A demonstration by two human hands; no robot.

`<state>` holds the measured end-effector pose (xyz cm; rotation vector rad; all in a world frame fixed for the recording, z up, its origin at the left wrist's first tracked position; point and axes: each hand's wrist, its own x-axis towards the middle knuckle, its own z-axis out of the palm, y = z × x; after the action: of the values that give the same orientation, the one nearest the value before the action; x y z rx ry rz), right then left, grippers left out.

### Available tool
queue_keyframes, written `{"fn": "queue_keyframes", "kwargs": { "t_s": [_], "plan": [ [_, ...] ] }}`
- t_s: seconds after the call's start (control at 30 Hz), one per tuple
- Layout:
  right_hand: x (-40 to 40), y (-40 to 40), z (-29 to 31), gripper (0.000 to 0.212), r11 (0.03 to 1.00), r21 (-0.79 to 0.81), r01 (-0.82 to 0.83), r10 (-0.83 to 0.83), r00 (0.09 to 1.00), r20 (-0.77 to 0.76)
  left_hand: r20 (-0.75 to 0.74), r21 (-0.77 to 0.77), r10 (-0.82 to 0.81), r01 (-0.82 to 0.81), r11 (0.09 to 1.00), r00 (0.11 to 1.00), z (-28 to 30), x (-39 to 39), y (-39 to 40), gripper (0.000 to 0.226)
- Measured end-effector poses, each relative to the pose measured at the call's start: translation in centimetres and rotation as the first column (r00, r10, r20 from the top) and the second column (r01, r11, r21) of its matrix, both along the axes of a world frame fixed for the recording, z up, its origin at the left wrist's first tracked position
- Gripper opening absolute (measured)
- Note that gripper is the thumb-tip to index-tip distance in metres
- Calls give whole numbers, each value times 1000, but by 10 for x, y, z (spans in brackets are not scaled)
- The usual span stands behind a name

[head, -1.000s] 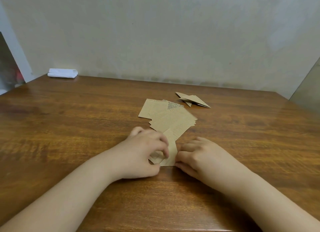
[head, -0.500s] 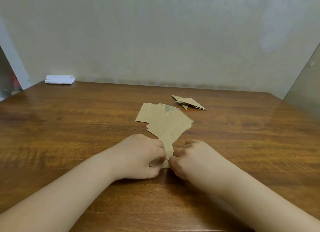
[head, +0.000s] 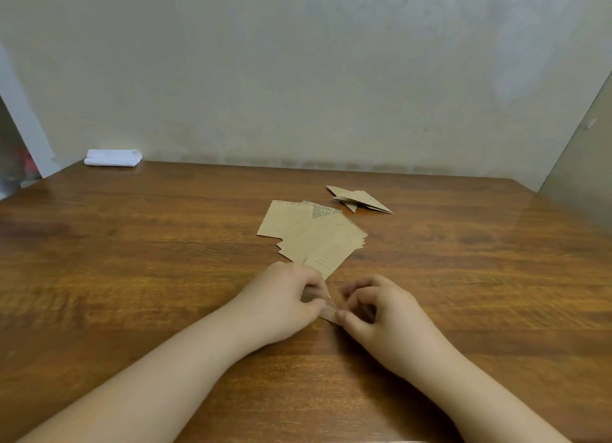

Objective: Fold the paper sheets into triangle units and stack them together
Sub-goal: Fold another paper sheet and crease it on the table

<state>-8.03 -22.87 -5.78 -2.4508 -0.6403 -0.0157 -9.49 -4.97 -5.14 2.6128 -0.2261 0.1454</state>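
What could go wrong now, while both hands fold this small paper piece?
1. The left hand and right hand pinch the folded strip close beside the loose sheets; a knuckle might nudge them askew.
2. The fingers hide most of the strip, so the crease may come out crooked.

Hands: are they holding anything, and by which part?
Yes. The left hand and right hand pinch one small folded paper strip, each at its own end, just above the table.
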Motion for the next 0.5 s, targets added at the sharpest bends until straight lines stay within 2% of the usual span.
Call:
{"fn": "queue_keyframes", "kwargs": {
  "t_s": [0.07, 0.2, 0.3, 0.37, 0.43, 0.5],
  "plan": [
    [0, 2, -1, 16, 995, -8, 104, -104, 992, -71, -46, -68, 73, -76, 995, 996, 0, 4, 2, 12],
    [-1, 5, -3, 14, 974, -57, 218, -221, 974, -56, -99, -69, 135, -142, 987, 986, -2, 7, 14, 29],
    [-2, 7, 0, 13, 980, -44, 195, -197, 980, -43, -45, -71, 85, -88, 994, 995, -6, 3, 15, 22],
    [-3, 10, 1, 9, 988, -86, 131, -128, 991, 41, 6, -37, 5, -5, 999, 1000, -8, 1, 12, 15],
    [-5, 18, -2, 8, 985, -152, 81, -63, 991, 120, -2, -7, -60, 60, 998, 998, -9, 2, 8, 16],
    [-5, 26, -3, 10, 983, -147, 107, -90, 989, 117, -43, -8, -66, 65, 998, 997, -8, 5, 4, 13]
  ]
}}
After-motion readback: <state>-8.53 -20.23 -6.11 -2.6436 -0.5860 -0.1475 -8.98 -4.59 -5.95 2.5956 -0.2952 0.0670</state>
